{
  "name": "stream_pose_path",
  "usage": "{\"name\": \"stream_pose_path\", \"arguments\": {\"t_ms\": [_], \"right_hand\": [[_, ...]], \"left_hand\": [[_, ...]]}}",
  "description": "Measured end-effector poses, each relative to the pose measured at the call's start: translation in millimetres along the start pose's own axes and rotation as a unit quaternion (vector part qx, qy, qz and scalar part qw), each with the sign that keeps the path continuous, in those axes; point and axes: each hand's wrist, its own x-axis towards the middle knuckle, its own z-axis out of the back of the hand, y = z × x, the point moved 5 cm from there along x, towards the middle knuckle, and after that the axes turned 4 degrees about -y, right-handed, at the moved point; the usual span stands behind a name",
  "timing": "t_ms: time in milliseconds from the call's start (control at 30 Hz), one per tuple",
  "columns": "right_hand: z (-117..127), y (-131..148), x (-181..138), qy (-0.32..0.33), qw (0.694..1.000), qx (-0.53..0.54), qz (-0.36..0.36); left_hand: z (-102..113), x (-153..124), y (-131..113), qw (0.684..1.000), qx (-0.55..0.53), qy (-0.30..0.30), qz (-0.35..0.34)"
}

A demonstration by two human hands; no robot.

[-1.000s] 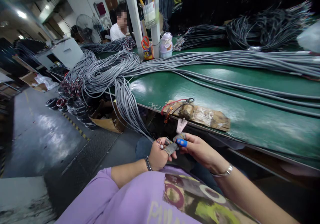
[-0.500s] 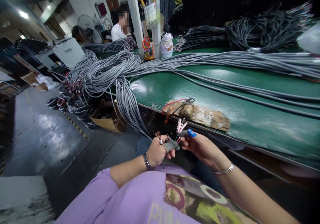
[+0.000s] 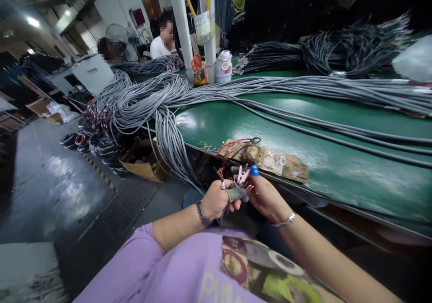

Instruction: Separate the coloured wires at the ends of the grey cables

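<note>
My left hand [image 3: 218, 200], a grey cover on its thumb, is closed around a cable end. Thin coloured wires [image 3: 220, 175] fan out above the fist, and reddish wire tips [image 3: 249, 188] stick out past the thumb. Close beside it, my right hand [image 3: 268, 198] wears a blue cover on the thumb and a grey one on a finger. It pinches a small pale pink clip [image 3: 241, 176], shaped like a clothes peg, right at the wires. Whether the clip's jaws touch a wire I cannot tell.
A taped brown block [image 3: 280, 162] with red and black leads lies on the green table's [image 3: 209, 125] near edge. Grey cables [image 3: 151, 93] run along the table and hang off its left side. Scissors [image 3: 196, 63] stand by a post. Two people sit behind; a cardboard box [image 3: 145, 161] is below.
My right hand has moved left and closer to my left hand, bringing the pink clip to the wires. The left hand has shifted slightly right. Another person's head now shows at the back.
</note>
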Motion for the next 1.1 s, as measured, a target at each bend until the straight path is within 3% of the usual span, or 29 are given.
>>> {"name": "stream_pose_path", "arguments": {"t_ms": [100,267,600,700,867,1100], "right_hand": [[-5,-5,5,0.022,0.996,0.061,-0.056],[-5,-7,5,-0.008,0.991,0.102,-0.086],[-3,-7,-3,0.001,0.987,0.130,-0.092],[-4,-4,-4,0.009,0.989,0.117,-0.093],[-7,0,-7,0.007,0.995,0.082,-0.060],[-4,0,-5,-0.002,0.996,0.073,-0.053]], "left_hand": [[-2,2,3,1.000,0.009,0.002,0.003],[-3,5,10,1.000,0.009,-0.006,0.012],[5,-13,12,1.000,-0.005,-0.004,-0.008],[7,-17,13,0.999,-0.013,-0.027,-0.015],[7,-14,6,0.996,-0.055,-0.067,-0.037],[5,-7,2,0.993,-0.074,-0.076,-0.049]]}}
